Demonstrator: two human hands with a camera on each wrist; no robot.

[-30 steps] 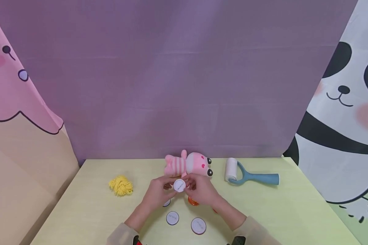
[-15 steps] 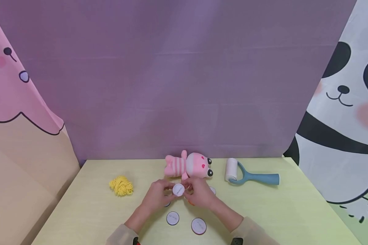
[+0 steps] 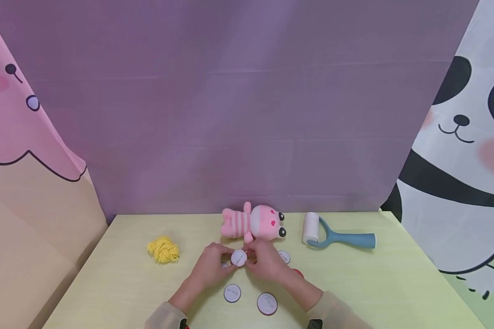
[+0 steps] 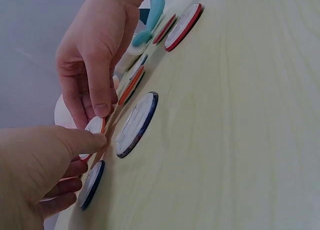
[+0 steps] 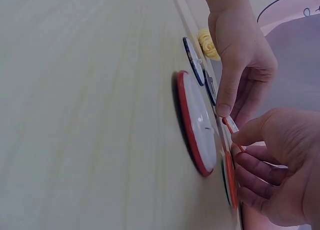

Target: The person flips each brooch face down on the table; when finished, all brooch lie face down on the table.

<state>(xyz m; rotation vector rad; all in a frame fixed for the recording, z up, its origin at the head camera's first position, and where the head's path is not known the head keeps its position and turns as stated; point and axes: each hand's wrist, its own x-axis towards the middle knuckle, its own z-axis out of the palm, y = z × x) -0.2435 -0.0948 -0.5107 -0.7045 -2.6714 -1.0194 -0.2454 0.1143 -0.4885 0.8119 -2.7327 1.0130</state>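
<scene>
Bystanders on the yellow-green table (image 3: 395, 283)
Pink plush toy (image 3: 253, 223) just beyond the hands; yellow yarn (image 3: 163, 249) to their left; lint roller (image 3: 337, 236) to their right.

Low over the pale yellow-green table (image 5: 85, 115), a red-rimmed white disc (image 5: 197, 125) is lying flat at the centre. At four o'clock the right hand (image 5: 277, 165) is pinching a small red-edged disc (image 5: 231, 127) between thumb and forefinger, and the left hand (image 5: 242, 59), reaching in from one o'clock, is touching its upper edge with a fingertip. Two dark blue-rimmed discs (image 5: 192, 59) are lying at twelve o'clock, with yellow yarn (image 5: 207, 43) just beyond.
</scene>
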